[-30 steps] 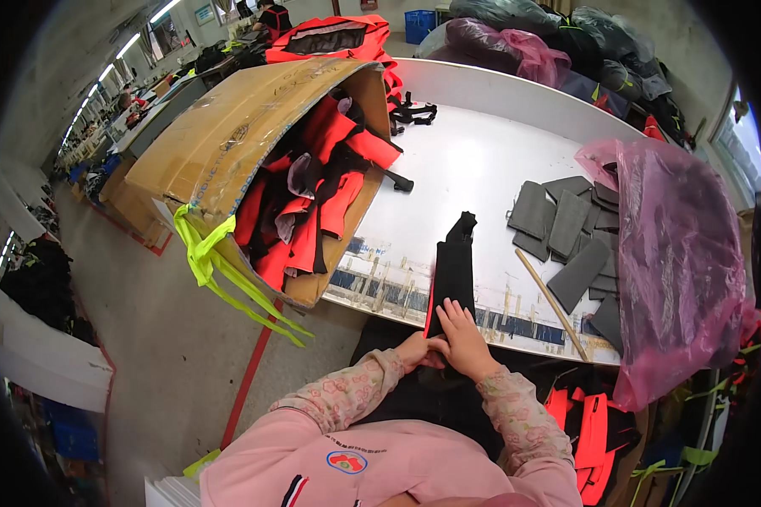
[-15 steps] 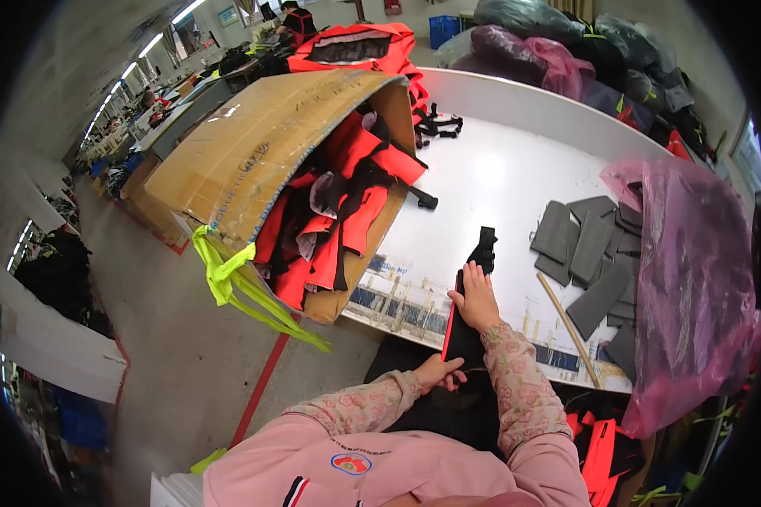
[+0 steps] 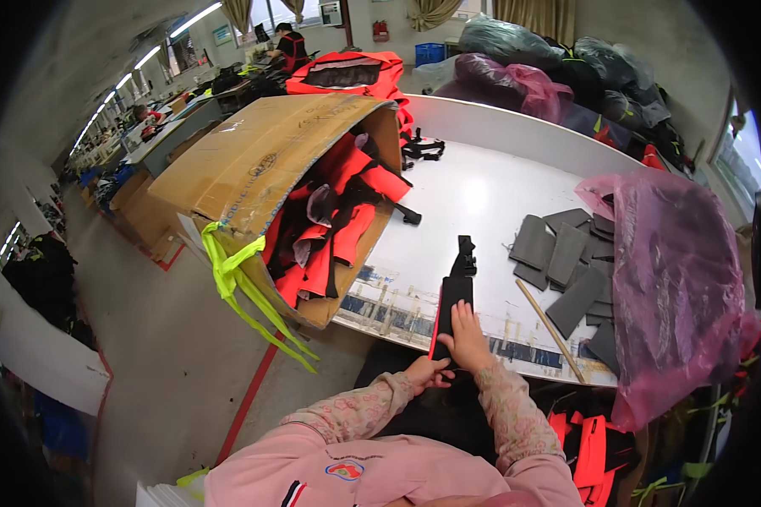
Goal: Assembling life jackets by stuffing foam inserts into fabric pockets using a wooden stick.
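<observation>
A flat black padded strap [image 3: 455, 297] with a red edge lies over the near edge of the white table. A black plastic buckle [image 3: 463, 267] is at its far end. My left hand [image 3: 424, 373] is closed around the strap's near end, just off the table edge. Flat against the strap, a little farther up, rests my right hand [image 3: 468, 338], its fingers stretched out. My palms and wrists hide part of the near end.
A tilted cardboard box [image 3: 254, 160] full of red and black pieces stands at left, with neon yellow ribbons [image 3: 232, 266] hanging from it. Dark grey pads [image 3: 566, 253], a wooden stick [image 3: 551, 329] and a pink plastic bag [image 3: 676, 279] are at right. A person [image 3: 292, 49] sits far back.
My right hand has slid back along the strap toward me, uncovering more of its black face below the buckle. My left hand keeps its hold. The view has shifted slightly.
</observation>
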